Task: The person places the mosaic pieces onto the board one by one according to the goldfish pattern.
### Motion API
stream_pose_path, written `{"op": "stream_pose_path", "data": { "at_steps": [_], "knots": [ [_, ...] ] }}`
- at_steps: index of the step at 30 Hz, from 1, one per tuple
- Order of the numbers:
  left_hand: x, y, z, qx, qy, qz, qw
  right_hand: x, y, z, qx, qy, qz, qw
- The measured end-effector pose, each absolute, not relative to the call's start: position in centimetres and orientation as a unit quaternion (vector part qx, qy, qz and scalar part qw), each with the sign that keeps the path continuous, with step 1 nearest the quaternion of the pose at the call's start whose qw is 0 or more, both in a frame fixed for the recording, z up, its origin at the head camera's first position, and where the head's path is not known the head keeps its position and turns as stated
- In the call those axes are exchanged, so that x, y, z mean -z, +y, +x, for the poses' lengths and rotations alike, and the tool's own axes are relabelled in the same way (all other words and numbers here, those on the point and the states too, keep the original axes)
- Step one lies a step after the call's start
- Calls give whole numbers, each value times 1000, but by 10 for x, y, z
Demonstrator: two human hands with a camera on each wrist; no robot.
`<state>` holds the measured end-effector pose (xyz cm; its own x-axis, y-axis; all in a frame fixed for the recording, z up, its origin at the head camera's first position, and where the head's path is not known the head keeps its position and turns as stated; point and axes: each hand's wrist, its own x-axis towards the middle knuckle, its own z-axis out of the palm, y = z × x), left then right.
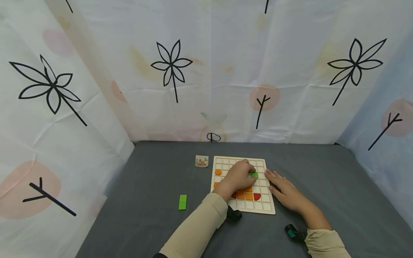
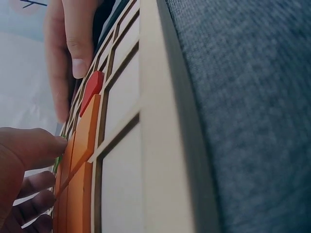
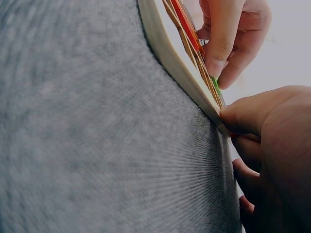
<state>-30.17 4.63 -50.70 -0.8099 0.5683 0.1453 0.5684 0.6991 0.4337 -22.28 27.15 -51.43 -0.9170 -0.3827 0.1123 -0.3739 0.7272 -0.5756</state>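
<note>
A pale wooden grid board (image 1: 266,206) lies on the table with orange, red and green pieces in its cells. My left hand (image 1: 238,175) reaches over it from the left, thumb and fingertips pinching a green square tile (image 1: 254,175) at a cell in the upper right part. In the right wrist view the left thumb and index finger come down right at that green tile (image 3: 215,82). My right hand (image 1: 287,191) rests along the board's right edge, fingers extended, thumb at the rim. Below the left hand sit orange square tiles (image 1: 249,196) and a red rounded piece (image 1: 257,196).
Two green square tiles (image 1: 182,202) lie on the dark grey table (image 1: 151,179) left of the board. A small pattern card (image 1: 202,161) is by the board's top left corner. An orange round piece (image 1: 218,172) sits in a left cell. Printed white curtains (image 1: 226,71) surround the table.
</note>
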Motion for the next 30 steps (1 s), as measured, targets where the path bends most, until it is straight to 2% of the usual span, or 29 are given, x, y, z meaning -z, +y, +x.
{"op": "stream_pose_path", "data": {
  "at_steps": [11, 22, 26, 30],
  "knots": [
    [495, 24, -293, 243, -914, -324, 7, 513, 274, -223, 304, 931, -203, 0],
    [470, -63, -263, 300, -900, -309, 66, 511, 272, -223, 297, 933, -204, 4],
    [473, -98, -250, 288, -913, -273, 93, 512, 271, -223, 293, 934, -205, 6],
    [479, -130, -239, 288, -923, -239, 94, 513, 271, -221, 293, 934, -204, 6]
  ]
}}
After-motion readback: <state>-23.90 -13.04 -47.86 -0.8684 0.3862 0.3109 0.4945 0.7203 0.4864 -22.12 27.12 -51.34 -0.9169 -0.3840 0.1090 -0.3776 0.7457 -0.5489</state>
